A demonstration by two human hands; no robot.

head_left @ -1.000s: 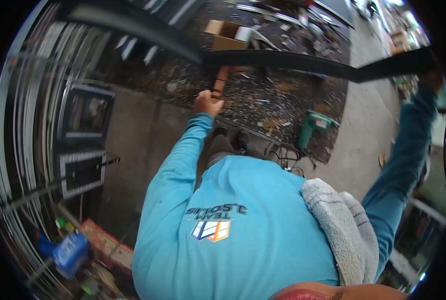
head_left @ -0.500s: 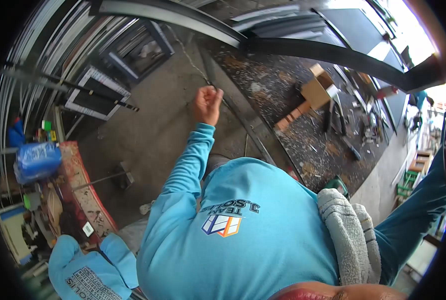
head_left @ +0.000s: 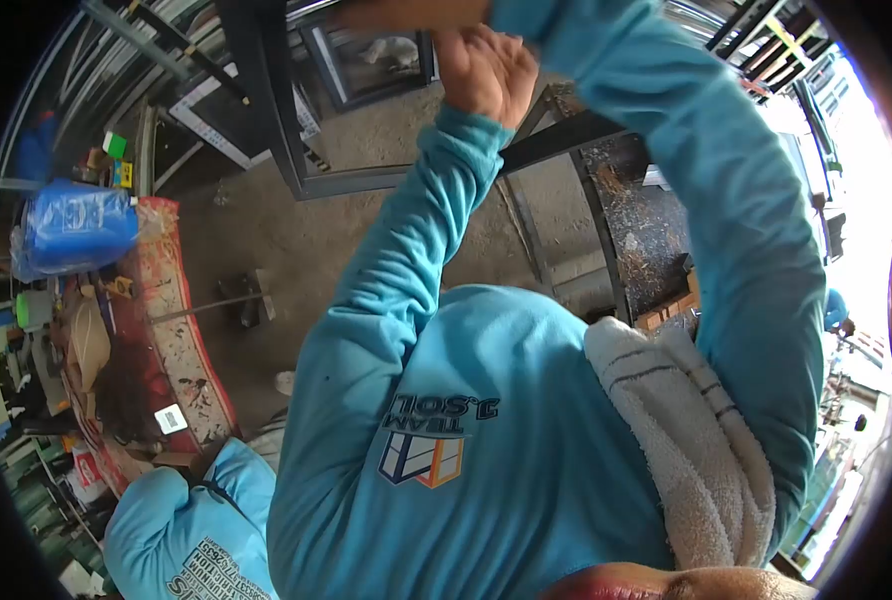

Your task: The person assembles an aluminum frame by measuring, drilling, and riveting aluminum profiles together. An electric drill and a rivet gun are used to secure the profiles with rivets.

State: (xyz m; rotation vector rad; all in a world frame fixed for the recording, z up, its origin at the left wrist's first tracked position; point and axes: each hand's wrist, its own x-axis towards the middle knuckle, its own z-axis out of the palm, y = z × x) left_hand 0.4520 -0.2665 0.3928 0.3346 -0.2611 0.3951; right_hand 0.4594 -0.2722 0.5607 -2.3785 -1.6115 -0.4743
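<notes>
A dark metal frame [head_left: 271,95] spans the upper part of the view, one corner low at the left and a bar passing beyond my left forearm. My left hand [head_left: 486,75] is raised inside the frame's outline, palm showing, fingers loosely bent with nothing visible in them. Part of it lies behind my right sleeve. My right arm crosses over it from the right. My right hand [head_left: 411,12] is smeared by motion at the top edge, near the frame's upper part. Its fingers cannot be made out, nor whether it touches the frame.
Another dark frame [head_left: 351,90] and a white-bordered panel [head_left: 221,120] stand at the back left. A blue plastic-wrapped bundle [head_left: 76,230] rests by a worn red-edged board [head_left: 181,330]. A person in a blue shirt [head_left: 201,530] is at lower left. The littered worktable [head_left: 651,240] is at right.
My right arm has swung in from the right across the top. The dark frame has shifted left and tilted. My left hand has risen and turned palm up, its fingers less closed.
</notes>
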